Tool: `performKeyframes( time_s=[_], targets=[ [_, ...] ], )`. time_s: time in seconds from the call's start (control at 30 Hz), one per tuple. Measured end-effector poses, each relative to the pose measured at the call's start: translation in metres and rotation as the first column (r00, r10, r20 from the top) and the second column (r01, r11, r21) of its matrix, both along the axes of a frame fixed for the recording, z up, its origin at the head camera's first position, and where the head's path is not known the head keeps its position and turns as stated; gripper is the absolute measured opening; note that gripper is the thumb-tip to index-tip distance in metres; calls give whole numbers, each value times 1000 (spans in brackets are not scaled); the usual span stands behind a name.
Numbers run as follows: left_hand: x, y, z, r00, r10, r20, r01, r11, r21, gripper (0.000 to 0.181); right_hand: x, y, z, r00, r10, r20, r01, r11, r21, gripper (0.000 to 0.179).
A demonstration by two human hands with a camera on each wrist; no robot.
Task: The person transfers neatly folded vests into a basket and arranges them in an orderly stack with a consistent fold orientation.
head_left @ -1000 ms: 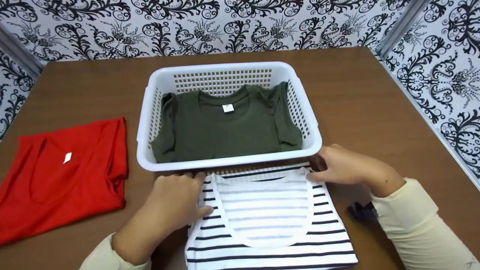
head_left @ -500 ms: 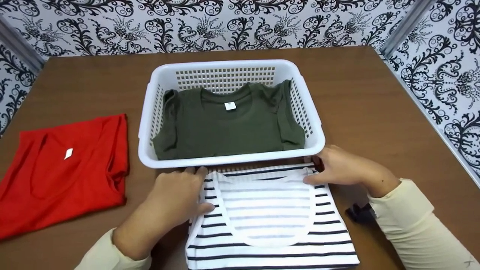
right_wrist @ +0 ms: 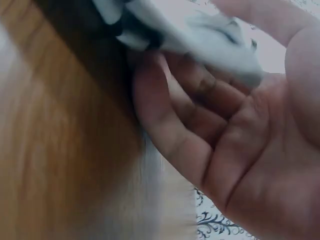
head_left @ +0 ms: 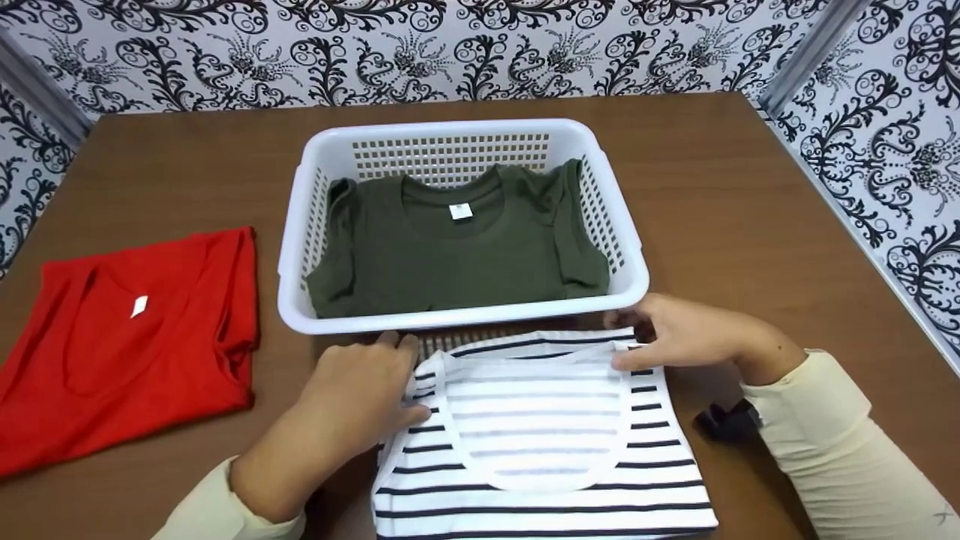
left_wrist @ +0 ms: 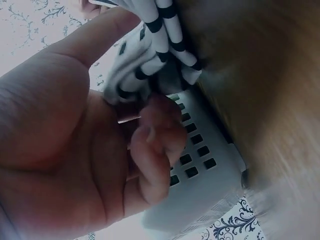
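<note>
A folded white shirt with black stripes (head_left: 540,420) lies at the front of the table, its wide neckline facing up. My left hand (head_left: 364,397) grips its far left corner, thumb on top and fingers curled at the edge. In the left wrist view, the striped cloth (left_wrist: 155,45) bunches between thumb and fingers. My right hand (head_left: 686,330) pinches the far right corner, thumb over the fabric. The right wrist view has the fingers (right_wrist: 170,120) curled under the cloth. Right behind the shirt stands a white plastic basket (head_left: 465,321) holding a folded dark green T-shirt (head_left: 465,255).
A folded red shirt (head_left: 150,337) with a white label lies on the brown table (head_left: 750,202) at the left. A small black object (head_left: 727,421) sits beside the right sleeve. Patterned panels (head_left: 420,52) border the table at the back and sides.
The far edge of the striped shirt has bunched and lifted slightly between my hands. Both hands keep nearly the same place, and the basket and red shirt stay put.
</note>
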State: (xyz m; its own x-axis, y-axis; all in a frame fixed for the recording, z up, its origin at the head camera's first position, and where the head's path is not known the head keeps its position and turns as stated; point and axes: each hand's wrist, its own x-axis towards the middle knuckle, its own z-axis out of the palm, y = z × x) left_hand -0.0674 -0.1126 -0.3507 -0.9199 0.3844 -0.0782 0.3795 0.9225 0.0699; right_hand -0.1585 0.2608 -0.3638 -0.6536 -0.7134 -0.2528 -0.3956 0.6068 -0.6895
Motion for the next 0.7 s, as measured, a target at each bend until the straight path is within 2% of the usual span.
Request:
performKeyframes(
  time_s=[0.1,0.2,0.4,0.53,0.7],
  targets=[
    [-1,0,0,1000,-17,10,17,999,36,59,-2,3,-2,997,70,37,-69,998,-12,34],
    [-3,-2,0,998,-26,51,22,996,85,60,-3,4,-2,988,134,71,-132,990,-41,32],
    [-8,-5,-1,991,-16,134,-6,986,164,54,2,2,1,988,117,102,-114,993,-36,25],
    [-10,-6,1,983,-4,181,-31,982,188,38,5,-1,2,988,123,98,-119,992,-46,17],
    [-11,-6,1,982,-13,186,-21,983,181,32,5,-2,2,981,144,133,-134,988,-83,9]
  ],
)
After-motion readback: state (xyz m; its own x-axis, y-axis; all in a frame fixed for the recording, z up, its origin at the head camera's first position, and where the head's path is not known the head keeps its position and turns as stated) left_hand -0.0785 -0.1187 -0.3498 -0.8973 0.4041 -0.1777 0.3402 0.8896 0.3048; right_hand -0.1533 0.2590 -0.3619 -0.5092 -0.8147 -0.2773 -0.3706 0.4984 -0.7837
